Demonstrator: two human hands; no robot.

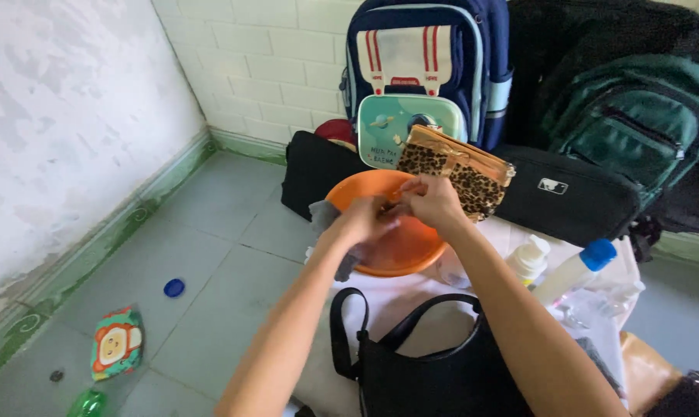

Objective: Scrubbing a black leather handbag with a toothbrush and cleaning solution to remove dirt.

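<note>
Right now both my hands meet over the orange bowl (pixel 388 232), which sits on the white cloth (pixel 396 297) just beyond the black handbag (pixel 442 371). My left hand (pixel 362 220) has its fingers closed on a grey rag (pixel 326 220), and my right hand (pixel 434 202) pinches the leopard-print pouch (pixel 457 174) at its near corner. I'd judge it best to keep the pouch steady above the bowl and wipe with short strokes, so nothing knocks the white bottles (pixel 554 270) to the right.

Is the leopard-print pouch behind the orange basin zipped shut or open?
Open: the leopard-print pouch gapes along its top edge, tan lining showing. It stands upright behind the orange basin.
</note>
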